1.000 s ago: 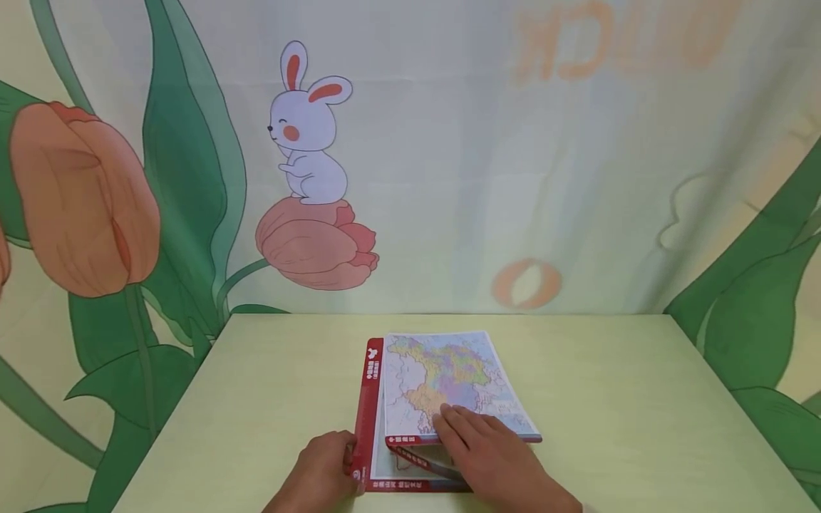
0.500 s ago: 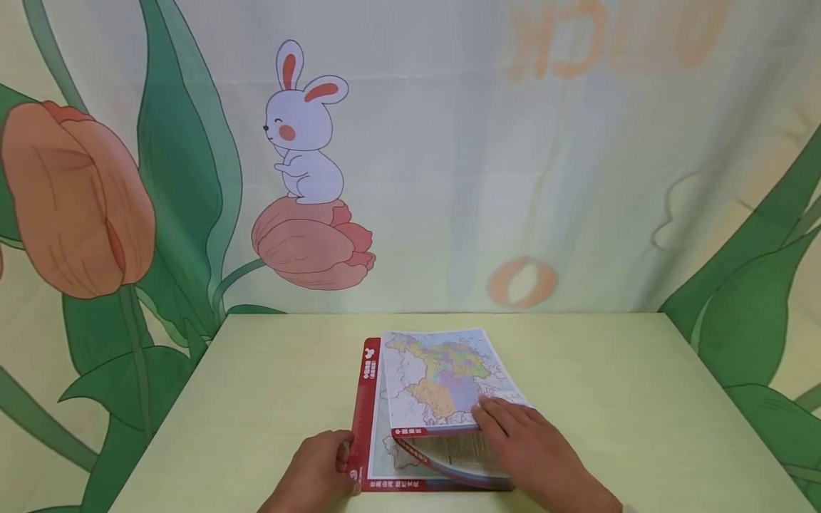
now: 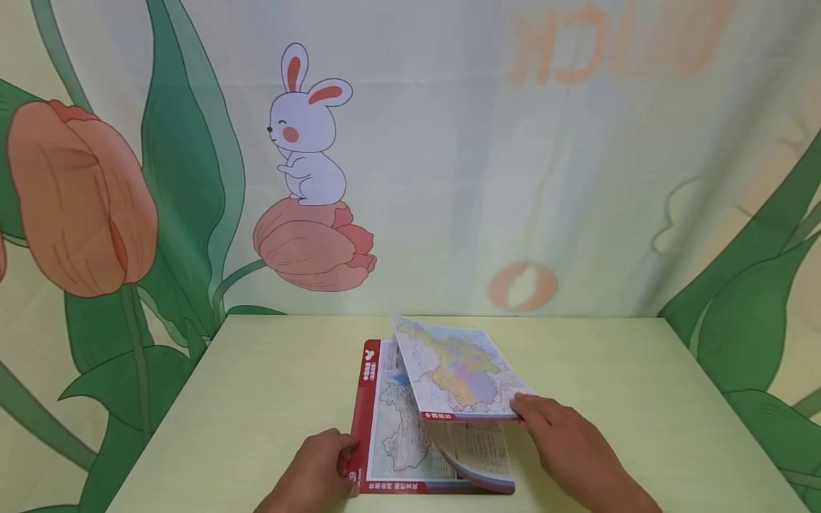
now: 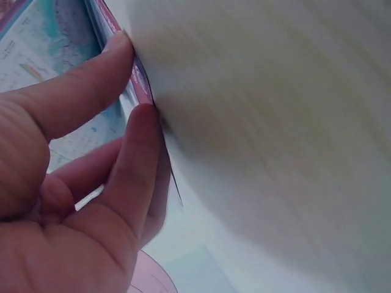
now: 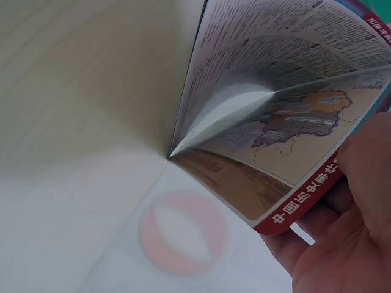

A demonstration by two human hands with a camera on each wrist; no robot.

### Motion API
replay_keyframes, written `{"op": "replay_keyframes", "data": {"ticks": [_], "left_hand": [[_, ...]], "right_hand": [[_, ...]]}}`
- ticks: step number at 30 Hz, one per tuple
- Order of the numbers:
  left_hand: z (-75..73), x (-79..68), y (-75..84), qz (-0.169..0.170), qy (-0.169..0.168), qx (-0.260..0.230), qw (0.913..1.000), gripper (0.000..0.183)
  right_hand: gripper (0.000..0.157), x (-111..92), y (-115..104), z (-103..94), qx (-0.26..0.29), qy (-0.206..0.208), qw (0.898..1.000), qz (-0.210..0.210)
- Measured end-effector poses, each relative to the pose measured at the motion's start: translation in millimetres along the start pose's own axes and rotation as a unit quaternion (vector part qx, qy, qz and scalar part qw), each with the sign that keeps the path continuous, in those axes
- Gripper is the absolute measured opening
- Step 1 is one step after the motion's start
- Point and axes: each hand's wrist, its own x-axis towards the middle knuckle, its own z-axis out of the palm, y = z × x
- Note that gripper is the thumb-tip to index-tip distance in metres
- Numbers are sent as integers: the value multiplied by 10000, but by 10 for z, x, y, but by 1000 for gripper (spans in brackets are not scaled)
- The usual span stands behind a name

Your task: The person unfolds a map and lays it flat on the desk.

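Note:
A folded map [image 3: 398, 434] with a red left border lies on the table, and its upper map panel [image 3: 458, 370] is lifted and tilted. My left hand [image 3: 317, 463] pinches the red border near its lower left corner. The left wrist view shows that thumb and the fingers [image 4: 137, 152] on either side of the map's thin edge. At the raised panel's near right corner, my right hand [image 3: 571, 442] pinches the sheet. In the right wrist view, the thumb lies on one side of the red-edged panel [image 5: 305, 134] and the other fingers are behind it; printed text and a small map show inside the fold.
The pale yellow table [image 3: 628, 399] extends on both sides of the map. Behind its far edge hangs a cloth backdrop [image 3: 436, 178] printed with tulips, leaves and a white rabbit.
The upper panel has risen and tilted, moving to the right with my right hand, which has gone from lying on it to pinching its corner. More of the lower panel shows. My left hand stays put.

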Motion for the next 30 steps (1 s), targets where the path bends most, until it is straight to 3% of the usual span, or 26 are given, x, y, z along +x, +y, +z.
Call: {"op": "replay_keyframes", "data": {"ticks": [7, 13, 18, 25, 30], "left_hand": [[-23, -4, 20, 422, -162, 247, 9987, 74], [-55, 2, 11, 494, -228, 346, 9979, 74], [-123, 14, -52, 337, -230, 411, 9983, 72], [-246, -16, -207, 31, -85, 528, 9986, 79], [-351, -70, -342, -209, 55, 405, 9989, 81]], "right_hand": [[63, -80, 147, -115, 104, -54, 9986, 519], [56, -167, 269, -180, 214, 150, 9977, 624], [62, -248, 370, -240, 256, 401, 9973, 563], [60, -393, 490, -394, 153, 313, 9960, 821], [66, -515, 551, -458, -89, 637, 9959, 639]]}}
